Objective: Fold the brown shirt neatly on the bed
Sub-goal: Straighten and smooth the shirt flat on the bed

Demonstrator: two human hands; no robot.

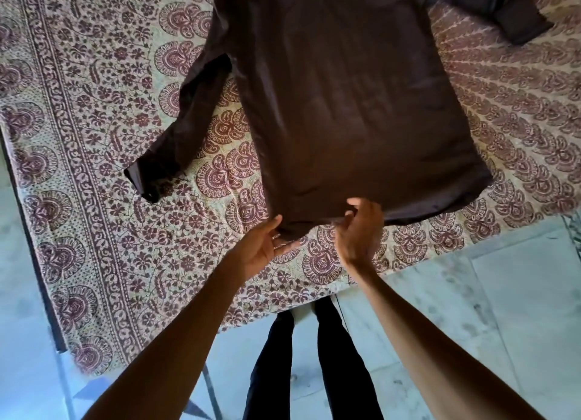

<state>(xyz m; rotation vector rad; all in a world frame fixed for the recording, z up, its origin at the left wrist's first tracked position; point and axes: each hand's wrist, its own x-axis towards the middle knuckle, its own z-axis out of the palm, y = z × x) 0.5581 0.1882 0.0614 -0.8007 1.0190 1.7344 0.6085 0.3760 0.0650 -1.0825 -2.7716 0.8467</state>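
Note:
The brown shirt (342,105) lies spread flat on the bed, back up, its hem toward me and its collar end cut off at the top of the frame. One long sleeve (176,130) stretches down to the left; the other sleeve (503,7) is bent at the top right. My left hand (261,246) is palm-up at the hem's left corner, fingers touching the fabric edge. My right hand (358,228) pinches the hem near its middle, thumb over the cloth.
The bed is covered by a cream bedspread (103,168) with a maroon floral print. Its near edge runs just in front of my legs (314,356). Pale tiled floor (503,309) lies to the right and left of the bed.

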